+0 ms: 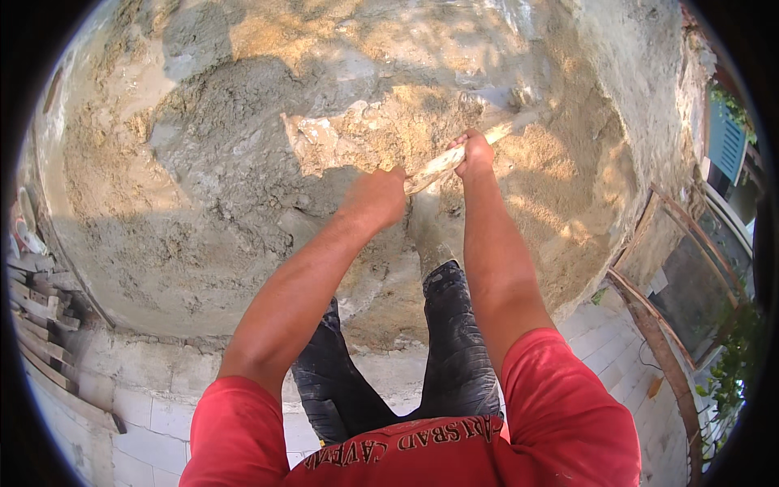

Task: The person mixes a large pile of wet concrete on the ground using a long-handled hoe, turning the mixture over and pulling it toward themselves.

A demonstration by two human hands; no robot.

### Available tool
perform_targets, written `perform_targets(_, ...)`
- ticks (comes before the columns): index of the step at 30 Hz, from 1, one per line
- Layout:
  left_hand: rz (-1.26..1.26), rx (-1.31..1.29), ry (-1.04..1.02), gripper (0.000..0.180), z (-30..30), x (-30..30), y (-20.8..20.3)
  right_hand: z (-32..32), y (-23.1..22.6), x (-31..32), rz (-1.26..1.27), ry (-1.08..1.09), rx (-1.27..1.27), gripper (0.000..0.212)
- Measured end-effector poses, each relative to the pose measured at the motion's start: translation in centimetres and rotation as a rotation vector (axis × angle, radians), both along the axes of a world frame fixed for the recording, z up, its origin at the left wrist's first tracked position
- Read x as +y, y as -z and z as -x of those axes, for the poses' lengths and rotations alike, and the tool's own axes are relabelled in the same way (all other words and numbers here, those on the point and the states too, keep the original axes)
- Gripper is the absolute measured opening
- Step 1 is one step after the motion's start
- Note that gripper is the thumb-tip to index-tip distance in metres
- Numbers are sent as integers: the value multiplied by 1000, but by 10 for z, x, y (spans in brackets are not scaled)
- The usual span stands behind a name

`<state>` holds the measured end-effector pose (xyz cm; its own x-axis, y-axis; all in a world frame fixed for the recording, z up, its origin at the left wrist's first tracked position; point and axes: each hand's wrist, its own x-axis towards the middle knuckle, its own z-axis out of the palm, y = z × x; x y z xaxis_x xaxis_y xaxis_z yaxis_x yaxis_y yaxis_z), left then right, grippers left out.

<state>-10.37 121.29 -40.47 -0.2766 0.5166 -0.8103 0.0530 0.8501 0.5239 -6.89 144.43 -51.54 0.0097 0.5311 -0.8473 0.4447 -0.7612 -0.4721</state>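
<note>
My left hand point(375, 195) grips the near end of a pale wooden tool handle point(442, 162). My right hand point(475, 154) holds the same handle further along. The shaft runs up and right toward a mud-caked blade point(527, 118), partly buried in a big heap of wet grey mortar and sand point(243, 162). My legs in dark trousers stand at the heap's near edge, one foot sunk in the mix.
Dry sandy material point(568, 187) lies on the heap's right side. Stacked wooden boards point(36, 316) sit at the left. A pale tiled floor point(154, 406) runs below the heap. A rusty metal frame with glass point(673, 292) and green plants stand at the right.
</note>
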Motion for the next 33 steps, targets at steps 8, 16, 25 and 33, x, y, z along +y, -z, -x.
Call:
perform_targets(8,164,155,-29,32,21,-269,-76,35,-37,-295,280,-69,40,15)
perform_targets(16,363,285,24,25,41,-418,-216,42,-121,-473,548,96,149,14)
perform_targets(25,572,591,-62,16,69,-469,-416,93,-286,-590,1068,184,420,15)
perform_targets(33,98,-309,-651,29,-110,-247,-157,-24,-152,-251,282,-312,297,35)
